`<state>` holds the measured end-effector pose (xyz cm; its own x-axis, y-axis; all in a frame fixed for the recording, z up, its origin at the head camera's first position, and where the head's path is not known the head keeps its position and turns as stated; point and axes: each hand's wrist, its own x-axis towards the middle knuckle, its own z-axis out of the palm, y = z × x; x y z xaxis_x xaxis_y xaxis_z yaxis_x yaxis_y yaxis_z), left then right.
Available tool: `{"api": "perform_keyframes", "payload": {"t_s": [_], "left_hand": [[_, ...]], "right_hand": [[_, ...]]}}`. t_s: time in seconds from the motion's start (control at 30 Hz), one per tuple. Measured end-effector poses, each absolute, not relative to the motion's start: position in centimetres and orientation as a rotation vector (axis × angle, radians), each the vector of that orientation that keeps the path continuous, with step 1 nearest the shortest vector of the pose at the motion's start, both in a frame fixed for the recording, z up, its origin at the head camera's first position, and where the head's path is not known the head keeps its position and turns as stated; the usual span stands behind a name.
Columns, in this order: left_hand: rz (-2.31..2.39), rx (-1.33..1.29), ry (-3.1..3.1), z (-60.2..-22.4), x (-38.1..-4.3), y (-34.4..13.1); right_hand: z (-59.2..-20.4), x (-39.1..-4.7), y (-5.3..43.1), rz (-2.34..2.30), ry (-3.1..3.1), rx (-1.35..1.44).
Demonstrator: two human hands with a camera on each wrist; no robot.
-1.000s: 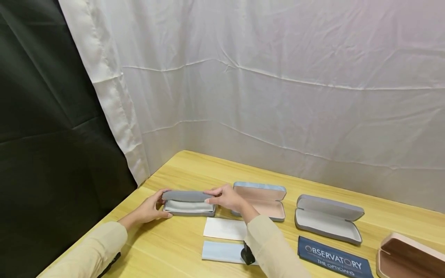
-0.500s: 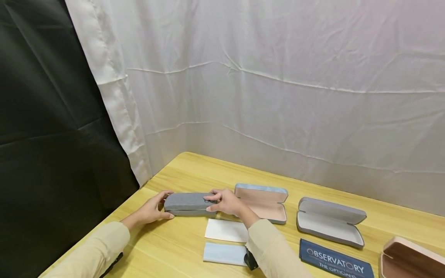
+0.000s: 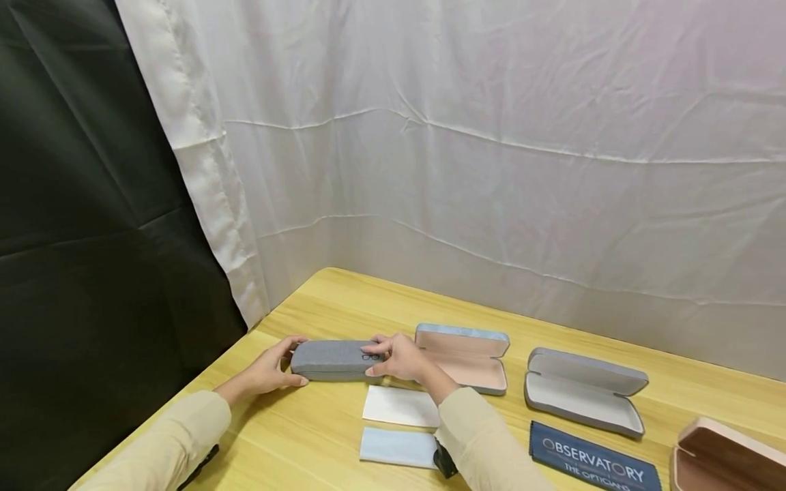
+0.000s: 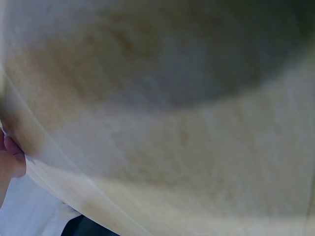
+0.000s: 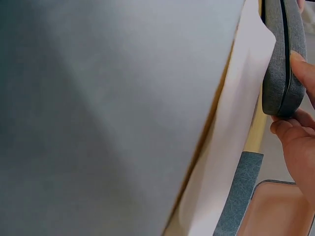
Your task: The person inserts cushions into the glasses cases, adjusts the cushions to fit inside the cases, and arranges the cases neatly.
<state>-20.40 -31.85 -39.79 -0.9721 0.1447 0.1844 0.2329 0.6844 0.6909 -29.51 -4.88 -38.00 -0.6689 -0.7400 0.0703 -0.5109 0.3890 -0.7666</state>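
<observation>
Left hand [image 3: 268, 369]: grips the left end of the grey glasses case [image 3: 334, 358], fingers at the far side and thumb at the near; the head view shows this whole, whereas the left wrist view catches only fingertips at its left edge beside a blurred tan surface

Grey glasses case: at the left of the yellow table [image 3: 288, 443], lid lowered over the base; the head view gives the dark spectacles emblem at the right of the lid, unseen in the right wrist view; that one gives the rounded end and a dark seam between the halves; the covering is mottled grey

Right hand [image 3: 402, 356]: pinches the case's right end, thumb at the near side, a finger lying on the lid

Folded cloths: white cloth [image 3: 398, 406] just nearer than the right hand; pale blue cloth [image 3: 396, 447] nearer again, partly behind the sleeve [image 3: 482, 436]

Blue-lidded case [image 3: 467, 372]: stands open just right of the hand, lined in pink

Open grey case [image 3: 586, 399]: farther right, pale lining; navy cloth [image 3: 592, 455] on its near side, lettered OBSERVATORY

Pink case [image 3: 724, 460]: rightmost, open, brown inside, cut by the edge of the head view
</observation>
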Motion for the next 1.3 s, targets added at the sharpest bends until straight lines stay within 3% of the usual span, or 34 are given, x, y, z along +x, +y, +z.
{"api": "perform_keyframes", "payload": {"t_s": [0.87,1.3], "left_hand": [[-1.013,-0.2,-2.883,-38.3,-19.8,-30.6],[-0.902,-0.182,-2.605,-37.0,-19.0,-26.6]], "right_hand": [[-36.9,-28.4,-3.7,-1.016,2.5,-1.015],[-36.3,-27.0,-1.2,-1.294,2.529,-1.09]]}}
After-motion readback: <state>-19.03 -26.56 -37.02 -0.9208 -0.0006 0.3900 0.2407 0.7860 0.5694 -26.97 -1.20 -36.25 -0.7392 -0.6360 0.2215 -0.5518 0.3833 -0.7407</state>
